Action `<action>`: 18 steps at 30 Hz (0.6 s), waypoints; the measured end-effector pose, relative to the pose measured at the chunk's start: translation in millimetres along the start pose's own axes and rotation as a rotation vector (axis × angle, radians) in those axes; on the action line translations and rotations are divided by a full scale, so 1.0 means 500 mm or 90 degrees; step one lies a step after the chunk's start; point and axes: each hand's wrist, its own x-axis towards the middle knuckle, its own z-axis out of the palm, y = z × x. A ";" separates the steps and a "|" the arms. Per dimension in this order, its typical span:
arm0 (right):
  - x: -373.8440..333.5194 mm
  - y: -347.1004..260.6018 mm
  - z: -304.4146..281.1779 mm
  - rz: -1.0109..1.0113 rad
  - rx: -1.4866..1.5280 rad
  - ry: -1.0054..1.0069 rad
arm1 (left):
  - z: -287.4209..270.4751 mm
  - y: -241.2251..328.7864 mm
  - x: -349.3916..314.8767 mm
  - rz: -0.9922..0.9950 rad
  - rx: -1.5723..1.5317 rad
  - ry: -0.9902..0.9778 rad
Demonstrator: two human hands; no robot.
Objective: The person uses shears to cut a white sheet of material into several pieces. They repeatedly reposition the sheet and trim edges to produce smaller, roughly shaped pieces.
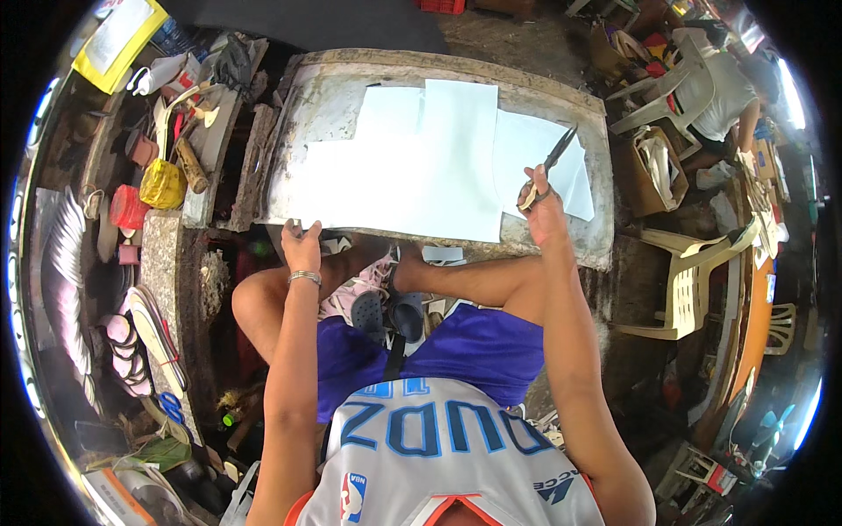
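Observation:
My right hand [545,213] grips a pair of dark-bladed scissors [558,151] by the handles, over the right side of a worn work table [592,171]. The blades point away from me and up to the right. Large white sheets [412,167] cover much of the tabletop, some overlapping. Beneath the scissors lies a separate white piece [526,145] with a slanted right edge. At the table's near left edge, my left hand [302,249] has its thumb and fingers on the near left corner of the large sheet.
On my left, a cluttered bench holds a yellow bundle [163,184], a red bundle [127,208], a wooden stick [191,165] and blue-handled scissors [170,407]. A cream plastic chair [688,280] and a cardboard box [653,180] stand at right. Another person [724,96] sits at far right.

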 end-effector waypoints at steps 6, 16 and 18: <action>0.001 0.001 -0.001 -0.025 0.053 0.010 | 0.003 -0.020 0.022 -0.003 0.065 -0.014; 0.007 -0.002 -0.018 -0.020 0.103 -0.007 | -0.019 -0.014 0.014 -0.095 -0.224 -0.037; 0.007 -0.001 -0.016 -0.005 0.082 0.024 | -0.021 -0.013 0.014 -0.120 -0.257 -0.041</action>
